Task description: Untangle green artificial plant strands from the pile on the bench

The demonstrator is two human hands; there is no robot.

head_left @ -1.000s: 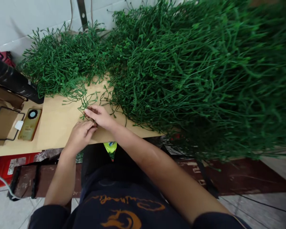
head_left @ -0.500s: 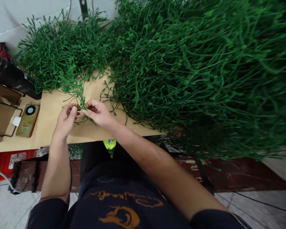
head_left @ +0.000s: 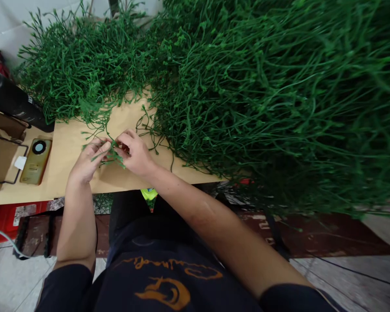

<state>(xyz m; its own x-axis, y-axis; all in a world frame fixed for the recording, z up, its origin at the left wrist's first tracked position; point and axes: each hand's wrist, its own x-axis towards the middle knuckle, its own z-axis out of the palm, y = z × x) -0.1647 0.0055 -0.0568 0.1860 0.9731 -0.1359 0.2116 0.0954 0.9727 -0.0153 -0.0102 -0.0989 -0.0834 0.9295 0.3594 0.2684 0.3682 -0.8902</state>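
My left hand pinches a small green plastic sprig over the tan paper-covered table. Right beside it, my right hand has its fingers closed on the same sprig. Thin green stems stick out above and below my fingertips, and the exact grip point is partly hidden. Beyond the hands lies a pile of green sprigs, and a much larger heap fills the right side. A few loose dark stems rest on the paper between the hands and the heap.
At the left are a gold phone, a black bottle and an open cardboard box. A red container and a brown bench are below the table's front edge.
The sprig between my hands has shifted, with its stems now spread lower over my fingers. My right hand has turned slightly and its fingers are more curled. The view has moved a little.
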